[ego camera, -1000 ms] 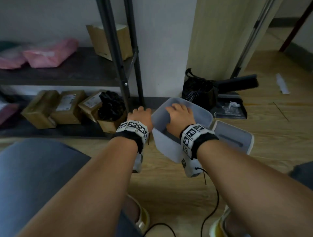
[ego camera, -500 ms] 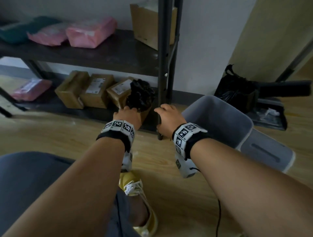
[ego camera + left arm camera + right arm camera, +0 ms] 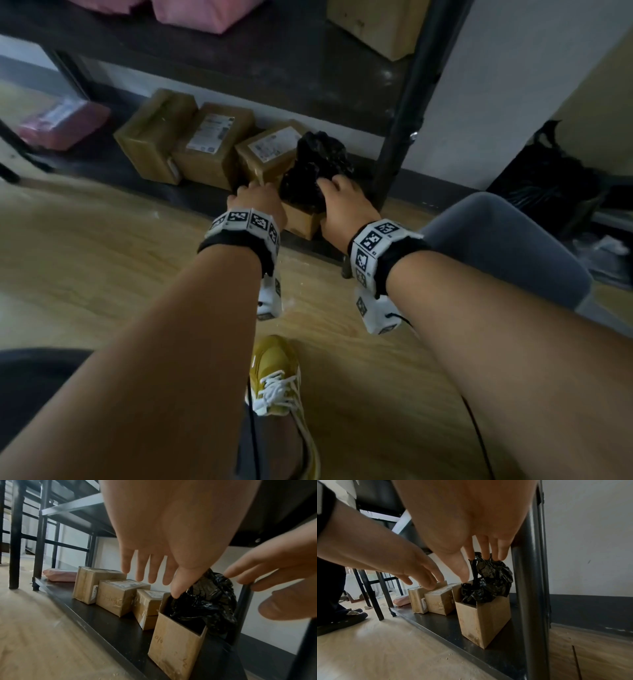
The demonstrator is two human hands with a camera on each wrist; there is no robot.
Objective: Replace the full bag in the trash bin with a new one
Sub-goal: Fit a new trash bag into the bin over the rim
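Observation:
A wad of crumpled black trash bags (image 3: 318, 161) (image 3: 202, 604) (image 3: 489, 582) sticks out of an open cardboard box (image 3: 301, 222) (image 3: 175, 649) (image 3: 481, 620) on the lowest shelf. My right hand (image 3: 339, 192) (image 3: 481, 561) reaches over it, straight fingertips touching the wad's top. My left hand (image 3: 255, 198) (image 3: 154, 577) hovers just left of the box with fingers spread, its thumb near the box flap, holding nothing. The grey trash bin (image 3: 507, 253) stands at my right forearm. The tied full black bag (image 3: 544, 174) sits on the floor by the wall beyond it.
A black shelf post (image 3: 400, 137) (image 3: 529, 588) rises just right of the box. Three taped cardboard parcels (image 3: 212, 144) (image 3: 120, 596) lie left of it, with a pink packet (image 3: 61, 123) further left. My yellow shoe (image 3: 274, 373) is on the wood floor below.
Both hands have moved left from the bin to the box of black bags, and the right hand now touches the wad. The view has swung left and closer to the shelf.

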